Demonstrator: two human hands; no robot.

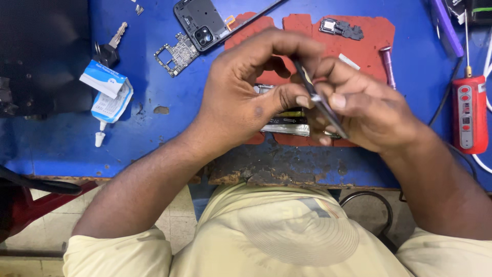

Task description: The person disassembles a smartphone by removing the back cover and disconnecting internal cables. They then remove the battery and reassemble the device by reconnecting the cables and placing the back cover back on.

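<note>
Both hands meet above a worn blue workbench [154,138], its front edge chipped down to bare dark wood. The left hand [241,97] and right hand [364,110] pinch a thin dark phone part [320,105] edge-on between closed fingertips, over a red mat [369,36] — a shiny flat component [284,128] lies beneath them. Farther back lie a phone back frame [202,23] and circuit board [177,54]; a glue tube [110,100] and key [115,38] sit left, a red tool [469,113] right. Below the bench, pale floor tiles [174,220] show.
</note>
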